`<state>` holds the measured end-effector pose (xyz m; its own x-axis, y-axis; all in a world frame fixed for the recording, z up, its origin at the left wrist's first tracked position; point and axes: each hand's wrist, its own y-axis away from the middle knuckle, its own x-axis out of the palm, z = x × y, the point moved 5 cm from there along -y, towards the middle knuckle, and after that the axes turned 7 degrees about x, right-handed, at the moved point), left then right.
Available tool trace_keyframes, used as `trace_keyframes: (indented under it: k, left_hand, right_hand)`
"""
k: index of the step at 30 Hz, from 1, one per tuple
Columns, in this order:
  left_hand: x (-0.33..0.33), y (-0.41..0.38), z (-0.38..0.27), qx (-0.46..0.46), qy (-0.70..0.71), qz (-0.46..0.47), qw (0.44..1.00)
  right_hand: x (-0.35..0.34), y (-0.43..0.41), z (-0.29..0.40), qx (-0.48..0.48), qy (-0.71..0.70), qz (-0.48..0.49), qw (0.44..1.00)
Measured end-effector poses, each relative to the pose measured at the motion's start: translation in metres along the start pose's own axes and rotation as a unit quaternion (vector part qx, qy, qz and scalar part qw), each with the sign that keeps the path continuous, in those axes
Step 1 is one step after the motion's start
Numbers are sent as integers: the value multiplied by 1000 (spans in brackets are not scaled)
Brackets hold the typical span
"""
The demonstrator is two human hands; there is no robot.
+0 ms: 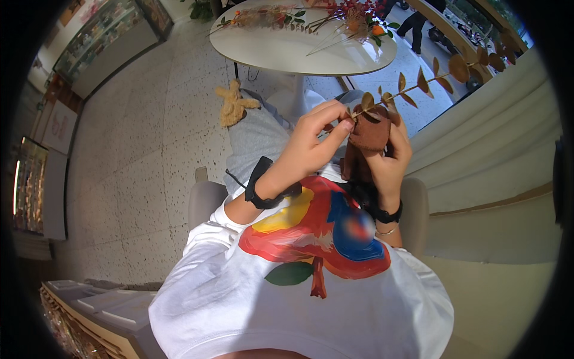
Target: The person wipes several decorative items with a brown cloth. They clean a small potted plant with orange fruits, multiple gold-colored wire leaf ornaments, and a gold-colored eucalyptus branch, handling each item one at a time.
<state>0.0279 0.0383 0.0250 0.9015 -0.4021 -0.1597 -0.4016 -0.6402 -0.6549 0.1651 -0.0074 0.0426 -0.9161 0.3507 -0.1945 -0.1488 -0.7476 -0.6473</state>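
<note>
My left hand (314,137) pinches the lower end of a stem with round golden-brown leaves (422,82) between thumb and fingertips. The stem reaches up to the right, past the curtain. In my right hand (393,155) is a brown, stitched soft item (370,130), perhaps felt or suede, held from behind and below. The stem's lower end lies at this item's upper left side; whether it goes into it cannot be told. A small tan plush toy (234,102) rests on my leg, left of both hands.
Ahead stands an oval white table (287,54) bearing dried stems, red berries and orange fruits. A cream curtain (489,152) hangs at the right. Glass display cases (96,49) line the left wall. A person's legs (413,29) show outside, beyond the table.
</note>
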Motion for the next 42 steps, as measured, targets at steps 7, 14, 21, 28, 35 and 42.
trace_keyframes:
  k: [7,14,21,28,35,42]
  left_hand:
    - [5,0,-12,51,-39,29,998]
    - [-10,1,-8,25,36,-84,995]
    - [-8,3,-5,-57,93,-63,992]
    - [-6,5,-9,-41,70,-79,994]
    - [-3,8,-14,4,1,-76,997]
    - [3,8,-10,-27,36,-75,996]
  right_hand:
    - [-9,8,-8,-61,51,-85,993]
    - [-14,11,-10,-19,24,-102,994]
    - [-13,12,-1,-33,6,-81,996]
    - [-5,8,6,-87,7,-31,996]
    - [-2,8,6,-91,57,-19,994]
    - [-5,6,11,-116,61,-55,990]
